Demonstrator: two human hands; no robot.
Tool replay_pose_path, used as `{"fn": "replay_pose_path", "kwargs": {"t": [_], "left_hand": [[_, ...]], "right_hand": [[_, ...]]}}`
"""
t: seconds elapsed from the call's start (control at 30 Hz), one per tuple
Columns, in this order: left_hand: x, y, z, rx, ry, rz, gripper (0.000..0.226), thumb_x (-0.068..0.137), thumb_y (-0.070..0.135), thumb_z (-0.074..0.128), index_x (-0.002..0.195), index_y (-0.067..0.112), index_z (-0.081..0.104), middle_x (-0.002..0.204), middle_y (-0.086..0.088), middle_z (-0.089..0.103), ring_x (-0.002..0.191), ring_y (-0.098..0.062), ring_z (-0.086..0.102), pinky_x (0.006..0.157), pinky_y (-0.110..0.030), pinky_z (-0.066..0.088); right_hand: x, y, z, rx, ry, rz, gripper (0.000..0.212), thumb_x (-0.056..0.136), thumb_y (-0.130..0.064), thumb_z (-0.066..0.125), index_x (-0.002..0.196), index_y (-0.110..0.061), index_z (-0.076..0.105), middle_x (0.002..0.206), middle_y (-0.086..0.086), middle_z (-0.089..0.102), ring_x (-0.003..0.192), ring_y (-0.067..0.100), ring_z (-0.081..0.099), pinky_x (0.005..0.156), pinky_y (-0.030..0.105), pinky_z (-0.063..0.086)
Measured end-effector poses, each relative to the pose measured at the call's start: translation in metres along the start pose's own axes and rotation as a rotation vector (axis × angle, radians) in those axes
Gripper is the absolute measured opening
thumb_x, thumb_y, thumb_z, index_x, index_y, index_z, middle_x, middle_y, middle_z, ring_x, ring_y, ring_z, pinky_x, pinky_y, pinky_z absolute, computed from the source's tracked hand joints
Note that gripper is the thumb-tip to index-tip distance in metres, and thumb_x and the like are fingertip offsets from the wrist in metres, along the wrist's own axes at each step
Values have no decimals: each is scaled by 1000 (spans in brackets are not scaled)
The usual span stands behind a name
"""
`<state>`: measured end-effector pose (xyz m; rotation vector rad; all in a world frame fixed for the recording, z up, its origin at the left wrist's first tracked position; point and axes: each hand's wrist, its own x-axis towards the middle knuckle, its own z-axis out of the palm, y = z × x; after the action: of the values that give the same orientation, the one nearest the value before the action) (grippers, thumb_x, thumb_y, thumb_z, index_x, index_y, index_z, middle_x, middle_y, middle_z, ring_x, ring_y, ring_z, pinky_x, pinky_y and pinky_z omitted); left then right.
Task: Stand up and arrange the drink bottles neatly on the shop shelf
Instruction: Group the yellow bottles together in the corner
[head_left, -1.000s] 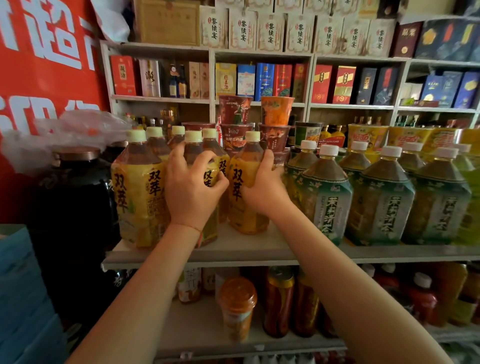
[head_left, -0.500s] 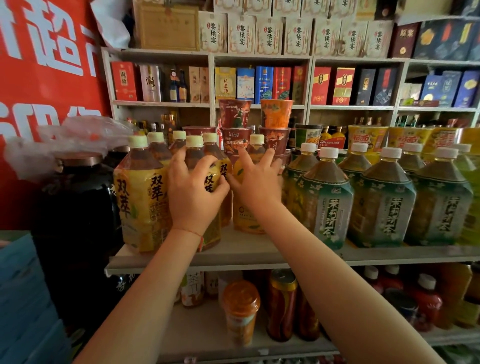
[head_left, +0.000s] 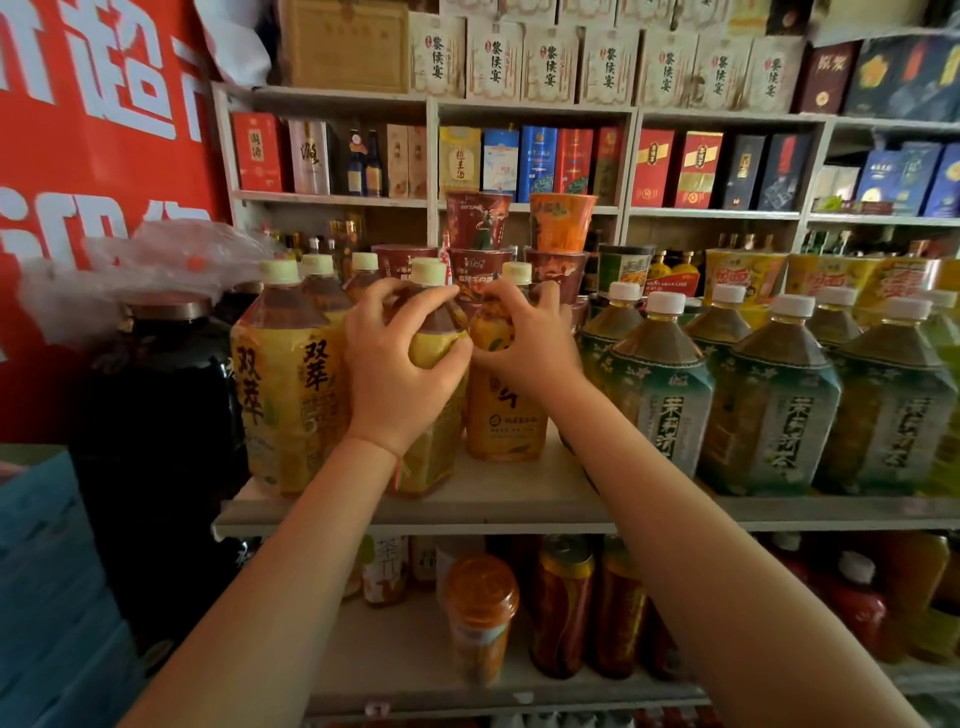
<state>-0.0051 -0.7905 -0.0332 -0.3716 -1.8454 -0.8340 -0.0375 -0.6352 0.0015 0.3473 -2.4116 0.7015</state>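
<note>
Your left hand (head_left: 397, 374) grips one yellow bottle (head_left: 434, 415); your right hand (head_left: 524, 340), touching it, clasps the orange bottle (head_left: 506, 421) beside.

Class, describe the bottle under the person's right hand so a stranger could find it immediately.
Start at the shelf holding big drink bottles, yellow ones left, green ones right. The orange bottle stands between those groups, the right hand on its shoulder. Its label alone is orange.
</note>
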Motion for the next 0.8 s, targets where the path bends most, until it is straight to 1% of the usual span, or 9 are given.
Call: {"fn": "replay_pose_path", "kwargs": {"t": [0.1, 0.23, 0.33, 0.4, 0.5, 0.57, 0.63, 0.73, 0.8], "left_hand": [[-6, 5, 3, -17, -17, -37, 49, 84, 49, 62, 130, 34, 62, 128, -5, 53, 120, -25, 51, 100, -48, 46], [-14, 9, 7, 15, 26, -48, 45, 93, 52, 52, 133, 32, 53, 129, -4, 53, 118, -26, 52, 99, -45, 45], [-25, 15, 7, -355, 76, -350, 44, 95, 52, 49, 133, 31, 40, 124, 12, 52, 115, -12, 52, 106, -45, 44], [-35, 14, 7, -478, 30, -520, 55, 92, 60, 50, 138, 33, 36, 126, 18, 51, 117, -7, 52, 110, -47, 42], [-44, 9, 3, -571, -98, -667, 85, 72, 75, 64, 142, 30, 44, 130, 13, 60, 121, -10, 58, 108, -46, 46], [-46, 13, 3, -675, -158, -698, 84, 65, 68, 79, 135, 29, 53, 121, 9, 69, 113, -12, 66, 102, -45, 52], [-50, 21, 7, -724, -220, -687, 73, 68, 55, 86, 129, 27, 59, 116, 6, 73, 107, -13, 69, 98, -46, 55], [-58, 28, 24, -684, -252, -656, 69, 65, 64, 85, 124, 35, 62, 122, 3, 69, 113, -16, 66, 99, -48, 54], [-61, 29, 35, -638, -230, -650, 75, 60, 74, 82, 124, 42, 59, 128, 4, 64, 119, -17, 61, 101, -47, 52]], "right_hand": [[-1, -1, -5, -13, -50, 4, 64, 86, -49, 70, 143, -45, 40, 145, 12, 29, 133, 44, 30, 101, 51, 43], [0, 0, -9, -29, -133, -1, 56, 95, -48, 59, 146, -50, 37, 151, 14, 27, 136, 44, 28, 108, 55, 39], [-2, -1, -11, 235, -125, 113, 40, 100, -50, 45, 140, -52, 45, 151, 11, 32, 133, 38, 38, 108, 54, 42], [-6, -7, -12, 437, -31, 183, 38, 96, -57, 34, 124, -50, 59, 139, 15, 48, 119, 36, 53, 100, 52, 49], [-19, -18, -16, 573, 77, 166, 38, 99, -53, 30, 85, -37, 62, 122, 17, 57, 117, 32, 50, 98, 48, 43], [-30, -23, -17, 637, 103, 128, 33, 104, -46, 32, 110, -32, 61, 128, 7, 54, 124, 22, 42, 100, 41, 36], [-41, -21, -15, 666, 147, 152, 46, 104, -48, 32, 143, -27, 45, 143, 4, 44, 133, 18, 37, 109, 40, 32], [-60, -16, -7, 737, 197, 218, 60, 103, -51, 31, 155, -22, 27, 154, 4, 36, 141, 17, 34, 116, 40, 31], [-77, -8, 0, 815, 179, 293, 64, 102, -57, 28, 155, -22, 27, 150, 0, 43, 140, 17, 39, 114, 41, 36]]}}
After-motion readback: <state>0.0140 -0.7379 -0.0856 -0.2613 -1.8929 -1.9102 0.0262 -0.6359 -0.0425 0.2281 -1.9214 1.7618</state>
